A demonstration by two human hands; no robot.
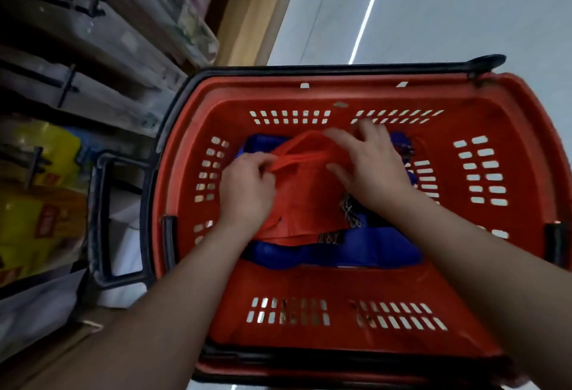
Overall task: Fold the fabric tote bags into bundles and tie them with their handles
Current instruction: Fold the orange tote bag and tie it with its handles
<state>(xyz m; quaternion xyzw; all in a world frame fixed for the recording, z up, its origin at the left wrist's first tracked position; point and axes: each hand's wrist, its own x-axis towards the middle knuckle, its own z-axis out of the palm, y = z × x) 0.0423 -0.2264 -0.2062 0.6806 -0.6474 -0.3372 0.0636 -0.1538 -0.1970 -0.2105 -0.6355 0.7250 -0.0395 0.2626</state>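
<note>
An orange fabric tote bag lies partly folded inside a red shopping basket, on top of a blue tote bag. My left hand pinches the orange bag's thin handles at their left end. My right hand rests on the bag's right side with fingers spread and fairly straight, pressing the fabric down. A patch of netted material shows under my right wrist.
The basket's black handle sticks out to the left. Shelves with wrapped goods and yellow packages stand on the left. A grey floor lies beyond the basket. The picture is slightly blurred.
</note>
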